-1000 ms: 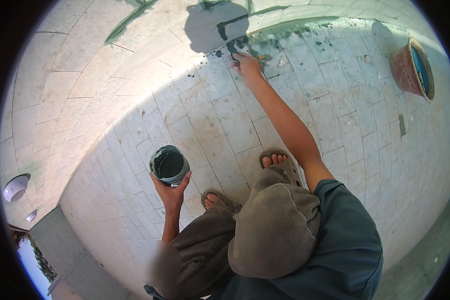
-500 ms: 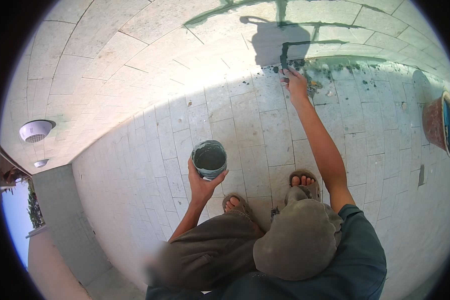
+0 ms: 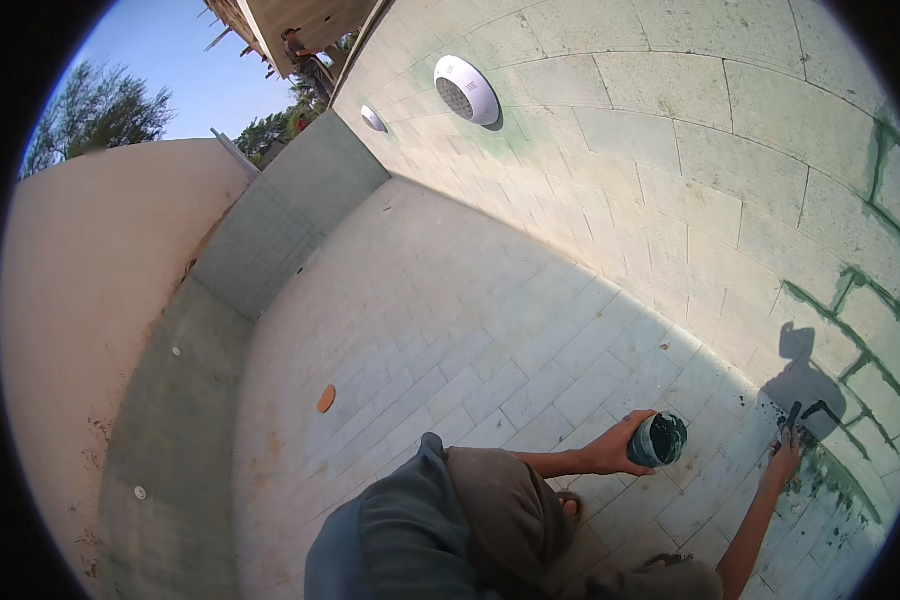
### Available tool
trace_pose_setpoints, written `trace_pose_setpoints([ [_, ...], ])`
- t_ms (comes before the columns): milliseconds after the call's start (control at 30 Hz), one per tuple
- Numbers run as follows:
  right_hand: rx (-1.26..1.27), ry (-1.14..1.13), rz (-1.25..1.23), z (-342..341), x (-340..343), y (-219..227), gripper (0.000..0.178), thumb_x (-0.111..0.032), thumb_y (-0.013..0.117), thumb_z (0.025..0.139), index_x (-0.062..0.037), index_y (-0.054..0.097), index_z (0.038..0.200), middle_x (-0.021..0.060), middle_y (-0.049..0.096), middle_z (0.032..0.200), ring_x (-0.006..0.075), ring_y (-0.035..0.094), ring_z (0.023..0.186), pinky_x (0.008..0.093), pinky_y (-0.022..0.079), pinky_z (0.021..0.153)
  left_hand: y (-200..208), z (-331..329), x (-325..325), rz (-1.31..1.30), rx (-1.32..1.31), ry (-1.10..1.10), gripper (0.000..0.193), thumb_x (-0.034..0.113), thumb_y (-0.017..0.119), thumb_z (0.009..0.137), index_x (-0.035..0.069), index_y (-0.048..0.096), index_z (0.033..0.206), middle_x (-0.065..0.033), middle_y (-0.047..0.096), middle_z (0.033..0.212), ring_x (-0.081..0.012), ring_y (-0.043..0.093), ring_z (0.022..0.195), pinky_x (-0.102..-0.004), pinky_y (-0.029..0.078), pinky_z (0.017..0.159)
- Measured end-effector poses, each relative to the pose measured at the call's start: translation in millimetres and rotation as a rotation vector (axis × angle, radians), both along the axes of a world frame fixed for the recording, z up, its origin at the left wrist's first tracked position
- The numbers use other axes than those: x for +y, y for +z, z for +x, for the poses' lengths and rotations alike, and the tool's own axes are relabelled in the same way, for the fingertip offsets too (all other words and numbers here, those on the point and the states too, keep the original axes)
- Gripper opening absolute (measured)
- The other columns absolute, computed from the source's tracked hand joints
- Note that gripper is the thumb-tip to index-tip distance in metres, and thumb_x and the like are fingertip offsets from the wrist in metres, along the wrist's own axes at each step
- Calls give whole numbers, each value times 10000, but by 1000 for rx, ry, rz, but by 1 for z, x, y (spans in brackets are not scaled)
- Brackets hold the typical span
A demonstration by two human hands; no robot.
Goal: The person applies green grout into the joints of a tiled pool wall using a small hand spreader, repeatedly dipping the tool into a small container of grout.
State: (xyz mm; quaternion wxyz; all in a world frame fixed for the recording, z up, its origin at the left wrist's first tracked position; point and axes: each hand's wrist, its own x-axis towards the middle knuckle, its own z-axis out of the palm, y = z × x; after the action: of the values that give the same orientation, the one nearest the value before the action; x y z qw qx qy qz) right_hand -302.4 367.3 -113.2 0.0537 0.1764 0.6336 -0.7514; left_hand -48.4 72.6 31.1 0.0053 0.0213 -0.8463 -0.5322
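Observation:
My left hand (image 3: 618,447) is wrapped round a small round tub (image 3: 642,441), its walls smeared grey-green, with dark green paste inside. It is held above the tiled floor, tilted toward the wall. Farther right, my right hand (image 3: 785,458) grips a slim dark tool (image 3: 793,413) whose exact kind I cannot make out. The tool's tip is close to the foot of the tiled wall (image 3: 670,150), beside a dark line of paste (image 3: 823,409). Green lines of paste (image 3: 863,366) run along several joints there.
Two round white wall fittings (image 3: 467,92) stick out of the wall. Dark splatters (image 3: 815,480) mark the floor along its foot. An orange-brown oval piece (image 3: 326,398) lies on the floor (image 3: 420,330). A person (image 3: 305,58) stands far off beyond the wall's end.
My view has swung left and up, showing the far walls, sky and a distant person; the bucket at right has left the view. Both hands keep their holds.

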Motion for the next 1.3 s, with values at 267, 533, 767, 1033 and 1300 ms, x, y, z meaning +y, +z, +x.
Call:
trace_pose_setpoints([
  [267,117,334,35,56,-4,104,305,-146,605,959,0,616,1227,57,692,905,42,512,523,186,329,417,1,-27,3,-23,91,-81,973,269,856,695,29,276,1439,-189,418,1338,-346,446,1251,-411,360,1067],
  [533,473,725,271,87,-13,187,237,-53,671,877,32,639,1096,99,709,841,106,617,560,233,463,502,17,-44,10,-117,101,-184,978,268,862,692,39,272,1437,-205,388,1370,-379,428,1267,-417,370,1065],
  [767,627,933,764,112,-14,307,240,-73,709,834,-3,657,1057,131,695,736,179,654,558,297,506,554,48,-74,11,-204,266,-335,1002,312,878,686,31,279,1439,-219,355,1416,-396,387,1313,-430,350,1100],
  [1033,1000,840,973,114,0,333,263,-148,715,852,-80,648,1098,95,692,892,260,661,681,355,513,602,76,-102,12,-289,530,-356,1008,195,932,566,15,375,1386,-192,410,1407,-378,397,1334,-447,411,1070],
  [1300,1083,893,1231,140,2,302,191,-148,662,848,-86,638,1027,82,688,940,245,696,774,344,538,597,67,-103,40,-324,516,-376,1034,209,961,518,65,392,1370,-165,424,1411,-344,447,1300,-423,455,1032],
])
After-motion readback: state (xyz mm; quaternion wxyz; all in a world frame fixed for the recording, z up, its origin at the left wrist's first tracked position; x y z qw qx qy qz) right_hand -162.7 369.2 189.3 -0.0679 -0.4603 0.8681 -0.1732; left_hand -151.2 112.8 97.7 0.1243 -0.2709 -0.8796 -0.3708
